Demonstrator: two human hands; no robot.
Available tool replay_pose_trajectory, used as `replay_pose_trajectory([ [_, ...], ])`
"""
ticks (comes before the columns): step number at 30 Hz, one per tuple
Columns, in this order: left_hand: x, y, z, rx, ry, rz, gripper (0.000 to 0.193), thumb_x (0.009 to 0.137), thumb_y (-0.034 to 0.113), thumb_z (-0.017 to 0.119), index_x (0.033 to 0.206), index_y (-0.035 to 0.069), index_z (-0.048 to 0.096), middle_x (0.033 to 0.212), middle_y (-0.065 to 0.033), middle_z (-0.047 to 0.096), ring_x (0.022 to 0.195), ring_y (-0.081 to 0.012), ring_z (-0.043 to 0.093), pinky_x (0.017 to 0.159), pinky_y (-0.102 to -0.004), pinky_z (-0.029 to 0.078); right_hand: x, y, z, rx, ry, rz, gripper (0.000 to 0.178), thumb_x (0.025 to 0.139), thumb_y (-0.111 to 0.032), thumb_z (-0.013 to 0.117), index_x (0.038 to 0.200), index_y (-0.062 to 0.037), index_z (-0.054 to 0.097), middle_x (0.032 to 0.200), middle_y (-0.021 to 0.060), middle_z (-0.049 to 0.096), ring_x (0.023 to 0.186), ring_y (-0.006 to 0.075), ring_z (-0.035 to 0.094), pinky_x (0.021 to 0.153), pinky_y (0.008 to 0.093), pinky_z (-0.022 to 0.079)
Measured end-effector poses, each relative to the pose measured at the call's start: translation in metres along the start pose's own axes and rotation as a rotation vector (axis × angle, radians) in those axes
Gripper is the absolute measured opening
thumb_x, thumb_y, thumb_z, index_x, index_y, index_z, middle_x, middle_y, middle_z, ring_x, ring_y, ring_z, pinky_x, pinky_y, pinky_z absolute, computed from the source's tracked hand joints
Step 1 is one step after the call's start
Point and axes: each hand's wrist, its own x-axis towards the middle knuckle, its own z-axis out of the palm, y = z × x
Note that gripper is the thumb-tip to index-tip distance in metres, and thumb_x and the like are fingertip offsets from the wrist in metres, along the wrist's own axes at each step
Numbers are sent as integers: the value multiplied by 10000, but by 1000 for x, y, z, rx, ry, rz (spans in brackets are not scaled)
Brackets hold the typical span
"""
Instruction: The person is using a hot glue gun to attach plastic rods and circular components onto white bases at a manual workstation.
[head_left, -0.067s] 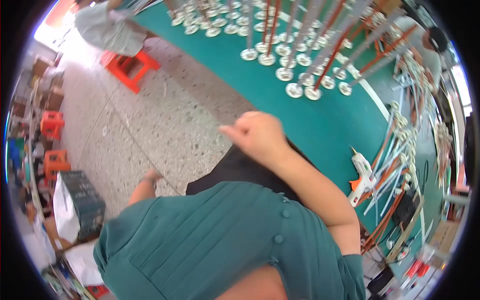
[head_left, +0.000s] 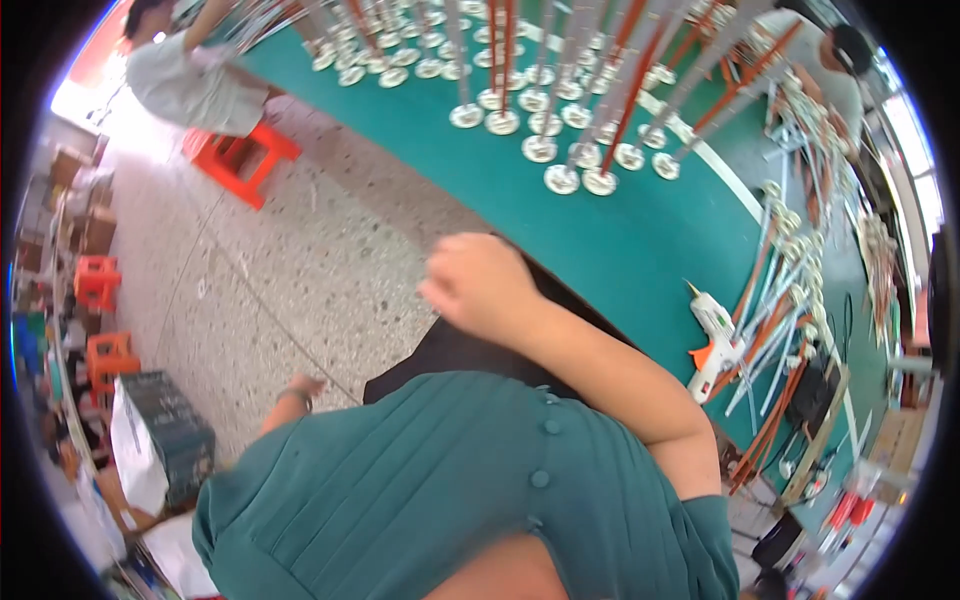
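Note:
My right hand [head_left: 478,283] hovers in front of my body beside the near edge of the green table [head_left: 610,262]. Its fingers are curled in, and nothing sticks out of it. My left hand [head_left: 306,386] hangs low on my left over the floor, a dark band round its wrist; its fingers are too small and blurred to read. On the table to the right lies a white glue gun [head_left: 712,335] with an orange trigger. Farther back stand several brown and grey rods [head_left: 505,60] on round whitish bases [head_left: 561,180].
Loose rods with round ends [head_left: 775,310] are heaped beside the glue gun. A co-worker [head_left: 185,85] sits on a red stool [head_left: 240,165] at far left; another person [head_left: 825,65] is across the table. Orange stools [head_left: 98,283] and a dark box [head_left: 172,425] stand on the left.
My right hand has shifted left and slightly down in the picture, its thumb no longer stretched out. The table and its contents have shifted left with the view.

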Motion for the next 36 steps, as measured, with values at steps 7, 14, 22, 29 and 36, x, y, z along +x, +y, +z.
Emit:
replay_pose_trajectory([
  [7, -180, 277, 11, -77, 279, 679, 218, 796, 189, 653, 927, 35, 735, 660, -103, 699, 594, -237, 688, 620, -357, 563, -23, 10, -41, -34, -120, 56, 674, 783, -105, 723, 1410, -144, 480, 1119, 116, 650, 1054, 316, 613, 1001, 409, 451],
  [14, -260, 392, -49, -560, -537, 862, 591, 960, 251, 619, 1474, 54, 404, 1217, -120, 641, 1004, -207, 647, 862, -352, 521, -164, 39, -192, -236, 712, 566, 280, 843, -102, 720, 1109, -27, 680, 999, 102, 698, 902, 189, 671, 817, 309, 520],
  [22, -451, 443, -178, -259, -701, 1523, 419, 930, 156, 653, 1306, -8, 567, 1055, -91, 702, 964, -167, 646, 884, -325, 507, -346, 65, -228, -718, 847, 1348, 434, 865, -409, 706, 1048, -16, 680, 851, 112, 704, 781, 223, 679, 720, 342, 518],
  [29, -551, 535, -128, -114, -398, 1830, 252, 910, 34, 651, 1161, 11, 654, 919, -47, 707, 808, -84, 640, 721, -223, 509, -318, 81, -192, -660, 745, 1312, 434, 846, -400, 720, 1102, -56, 649, 802, 98, 675, 788, 282, 669, 705, 399, 508],
  [36, -547, 544, -120, -208, -353, 1849, 185, 909, 21, 651, 1091, 23, 681, 867, -24, 689, 768, -56, 621, 644, -190, 476, -389, 52, -197, -1078, 748, 1439, 223, 824, -200, 723, 1010, -94, 662, 835, 72, 643, 860, 309, 645, 750, 432, 510],
])
